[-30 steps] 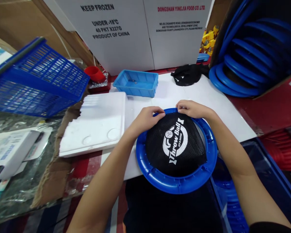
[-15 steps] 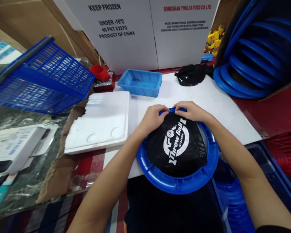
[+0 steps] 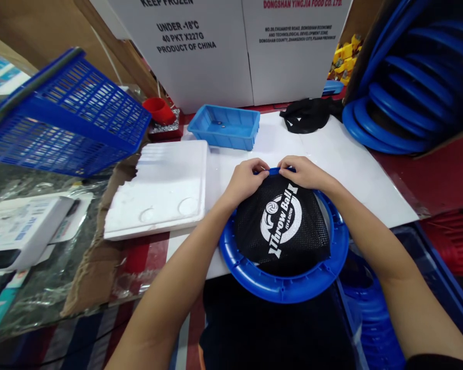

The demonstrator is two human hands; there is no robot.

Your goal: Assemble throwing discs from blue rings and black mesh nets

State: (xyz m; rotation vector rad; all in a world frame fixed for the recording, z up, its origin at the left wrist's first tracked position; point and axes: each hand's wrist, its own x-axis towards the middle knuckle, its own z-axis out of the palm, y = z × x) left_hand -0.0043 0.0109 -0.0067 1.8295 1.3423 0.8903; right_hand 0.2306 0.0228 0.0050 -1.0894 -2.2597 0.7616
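Observation:
A blue plastic ring (image 3: 283, 290) lies in front of me, its near edge jutting past the white work surface. Across it sits a black mesh net (image 3: 308, 239) with a white "Throw Ball" print; a gap shows between net and ring at the right. My left hand (image 3: 247, 180) pinches the net's edge at the far rim. Close beside it, my right hand (image 3: 304, 172) pinches the same edge with thumb and fingers. Between the fingertips a short piece of blue rim shows. The exact hold of the fingertips on net and rim is partly hidden.
Behind the ring stands a light-blue tray (image 3: 224, 128) with a few small metal pieces. More black mesh (image 3: 306, 115) lies at the back right, near stacked blue rings (image 3: 393, 123). White foam (image 3: 158, 190) and a blue basket (image 3: 65, 118) are on the left; a white carton (image 3: 231, 56) stands behind.
The view has tilted slightly, so most things sit a little differently in frame. Both hands stay at the far rim, with only small finger movements; the net and ring look the same.

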